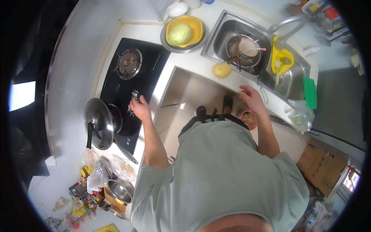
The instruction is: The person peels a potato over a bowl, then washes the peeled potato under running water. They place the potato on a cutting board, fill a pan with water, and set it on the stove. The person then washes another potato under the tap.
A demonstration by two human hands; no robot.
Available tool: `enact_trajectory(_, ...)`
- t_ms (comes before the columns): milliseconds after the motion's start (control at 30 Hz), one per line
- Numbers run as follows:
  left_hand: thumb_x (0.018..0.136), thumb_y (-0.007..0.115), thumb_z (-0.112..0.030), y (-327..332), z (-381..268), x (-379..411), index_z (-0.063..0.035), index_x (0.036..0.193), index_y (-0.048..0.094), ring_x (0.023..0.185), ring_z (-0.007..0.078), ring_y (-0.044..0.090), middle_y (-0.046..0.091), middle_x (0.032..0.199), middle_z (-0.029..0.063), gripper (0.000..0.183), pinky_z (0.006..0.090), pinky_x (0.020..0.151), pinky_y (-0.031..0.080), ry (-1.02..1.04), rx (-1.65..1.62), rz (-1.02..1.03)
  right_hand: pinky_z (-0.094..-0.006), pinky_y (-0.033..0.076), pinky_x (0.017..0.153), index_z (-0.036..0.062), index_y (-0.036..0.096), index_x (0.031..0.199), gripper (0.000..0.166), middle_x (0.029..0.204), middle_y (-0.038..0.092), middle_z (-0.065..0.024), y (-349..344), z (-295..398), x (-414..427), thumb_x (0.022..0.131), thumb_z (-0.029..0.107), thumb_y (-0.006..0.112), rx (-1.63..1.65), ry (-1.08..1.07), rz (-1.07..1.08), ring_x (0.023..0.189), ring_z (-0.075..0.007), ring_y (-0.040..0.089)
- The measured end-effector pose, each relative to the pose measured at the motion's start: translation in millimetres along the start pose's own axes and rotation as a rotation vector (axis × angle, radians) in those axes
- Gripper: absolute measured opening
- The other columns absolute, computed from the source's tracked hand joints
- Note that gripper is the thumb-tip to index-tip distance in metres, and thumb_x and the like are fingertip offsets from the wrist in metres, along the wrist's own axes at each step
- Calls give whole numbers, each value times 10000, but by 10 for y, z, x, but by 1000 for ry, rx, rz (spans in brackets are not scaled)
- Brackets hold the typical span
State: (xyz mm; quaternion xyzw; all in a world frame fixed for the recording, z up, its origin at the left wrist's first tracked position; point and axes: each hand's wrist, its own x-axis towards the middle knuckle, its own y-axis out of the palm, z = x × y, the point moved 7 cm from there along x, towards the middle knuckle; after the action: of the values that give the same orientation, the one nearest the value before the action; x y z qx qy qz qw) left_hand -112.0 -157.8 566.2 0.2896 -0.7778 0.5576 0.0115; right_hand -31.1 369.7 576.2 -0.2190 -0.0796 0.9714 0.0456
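My left hand (pixel 140 109) is at the metal control knobs (pixel 135 93) of a black glass gas cooktop (pixel 147 74). Its fingertips partly cover the lower knob, and whether they grip it is hidden. On the cooktop's near burner stands a dark pan (pixel 118 116) with a long handle. A glass lid (pixel 100 127) with a black handle leans at a tilt against that pan's left side. My right hand (pixel 249 98) hangs with loosely bent, parted fingers by the front edge of the white countertop (pixel 200 62), holding nothing. A yellow potato-like vegetable (pixel 221 70) lies on the counter near it.
A pale green melon-like vegetable (pixel 179 34) sits in a yellow basket (pixel 197 27). The steel sink (pixel 224 26) holds a pot, burner grates and a yellow strainer (pixel 285 62). Bags and a steel bowl (pixel 120 190) crowd the left counter. A pink bin (pixel 252 121) stands on the floor.
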Motion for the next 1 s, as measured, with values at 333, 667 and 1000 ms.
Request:
enact_trajectory(333,909,645,-264,471,-2480,10,66,1118,629,1058,352,602,583,1209,258,391,411,923,478,256,-366,156,-254,484,727,-7,606,1184,331,903,646,-40,-1151,-161,426,889,139,646,-54,-76,-98,798,-107,583)
enact_trajectory(667,880,549,-220,830,-3364,1407,53,1049,665,1008,406,613,654,1056,267,341,448,895,476,269,-322,220,-261,486,719,3,612,1170,304,877,645,-44,-1781,-455,477,896,130,646,-82,-21,-225,792,-112,588)
enact_trajectory(1000,903,554,-374,3064,-2721,3044,60,1014,670,815,337,664,694,929,202,463,408,762,510,59,-86,736,-232,460,644,-6,600,1185,306,821,608,-10,-1324,-476,328,912,127,634,42,169,-298,724,-79,556)
